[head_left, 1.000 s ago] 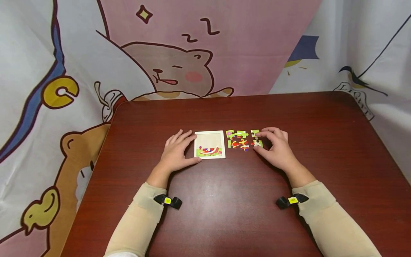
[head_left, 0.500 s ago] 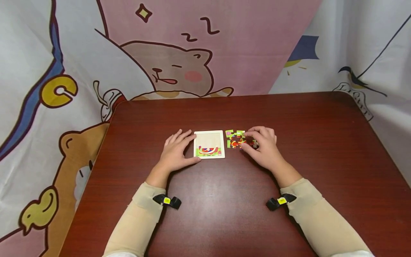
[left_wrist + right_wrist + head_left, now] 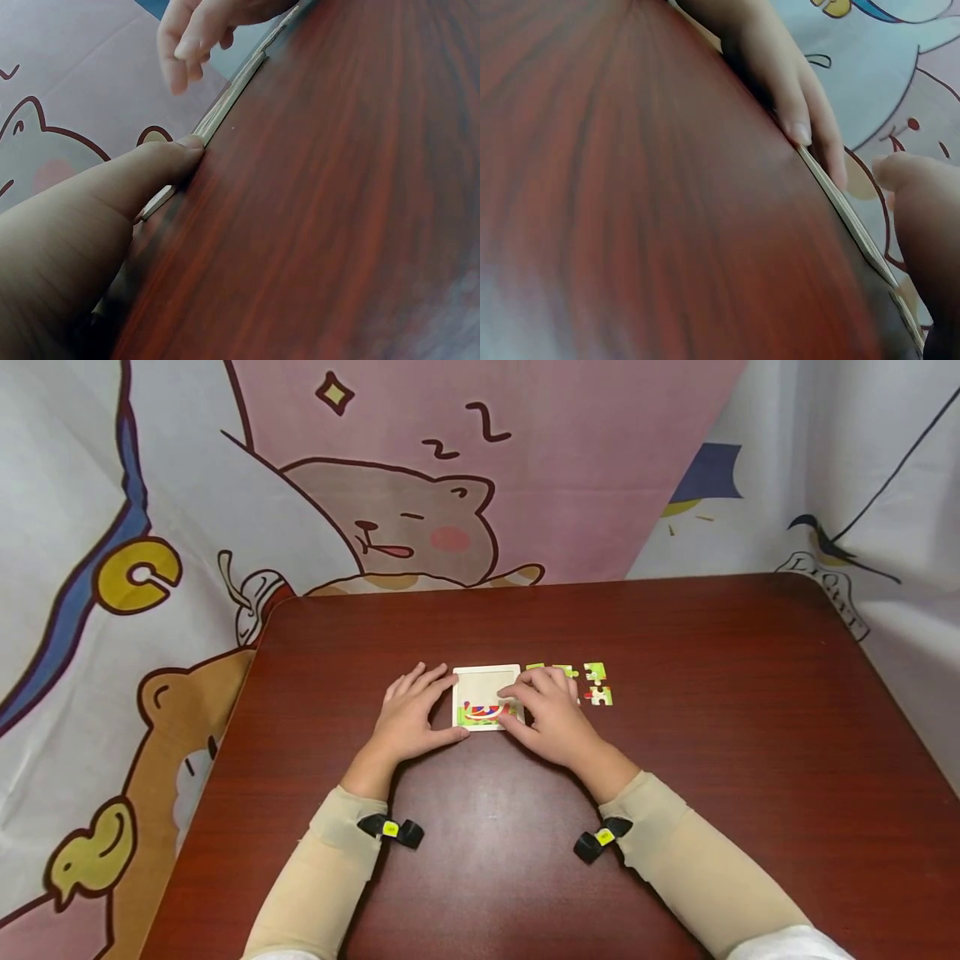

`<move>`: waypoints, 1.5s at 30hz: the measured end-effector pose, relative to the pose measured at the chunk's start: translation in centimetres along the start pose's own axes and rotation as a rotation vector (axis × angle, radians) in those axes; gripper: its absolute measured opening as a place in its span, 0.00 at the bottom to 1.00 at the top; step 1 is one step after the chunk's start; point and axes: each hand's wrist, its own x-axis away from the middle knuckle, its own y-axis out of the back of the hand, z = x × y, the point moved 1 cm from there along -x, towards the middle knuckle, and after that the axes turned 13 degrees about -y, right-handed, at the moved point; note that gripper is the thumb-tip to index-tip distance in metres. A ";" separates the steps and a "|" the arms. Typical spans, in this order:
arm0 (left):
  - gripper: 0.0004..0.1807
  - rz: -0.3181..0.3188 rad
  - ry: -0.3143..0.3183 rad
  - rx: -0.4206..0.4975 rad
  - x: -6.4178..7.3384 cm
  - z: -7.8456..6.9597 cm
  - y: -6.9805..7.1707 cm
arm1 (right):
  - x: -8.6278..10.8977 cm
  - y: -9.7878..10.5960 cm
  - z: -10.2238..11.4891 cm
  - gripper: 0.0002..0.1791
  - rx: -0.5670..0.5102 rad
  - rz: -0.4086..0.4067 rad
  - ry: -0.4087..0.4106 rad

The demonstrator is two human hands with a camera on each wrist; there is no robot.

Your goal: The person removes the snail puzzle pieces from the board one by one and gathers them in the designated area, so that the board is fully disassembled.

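A square puzzle board (image 3: 487, 670) with a pale rim lies on the table; colourful pieces fill its near strip. My left hand (image 3: 405, 714) rests spread at the board's left side, thumb at the near edge and index finger at the left rim. The left wrist view shows this thumb (image 3: 161, 161) against the board's edge. Above the board's right part is my right hand (image 3: 551, 714), thumb and index finger apart, with no piece visible between them. Loose puzzle pieces (image 3: 600, 696) lie right of the board, some hidden beneath that hand.
The board and pieces lie on a dark red-brown table (image 3: 480, 860). A printed curtain (image 3: 600, 460) hangs behind the table's far edge. Each sleeve carries a black wrist camera, such as the left one (image 3: 408, 834).
My right hand has moved left, from the rightmost loose pieces across the others to above the board. Those rightmost pieces are uncovered again. My left hand and the board have stayed put.
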 end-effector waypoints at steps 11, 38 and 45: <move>0.52 -0.009 -0.012 -0.011 0.0 0.2 0.0 | -0.7 -2.0 2.1 0.12 0.118 0.109 -0.042; 0.52 -0.010 -0.005 0.017 0.1 0.0 0.1 | -1.6 -2.9 4.1 0.20 0.246 0.350 -0.114; 0.52 -0.009 -0.009 0.010 0.0 0.1 0.0 | -1.9 -2.5 4.1 0.19 0.232 0.380 -0.134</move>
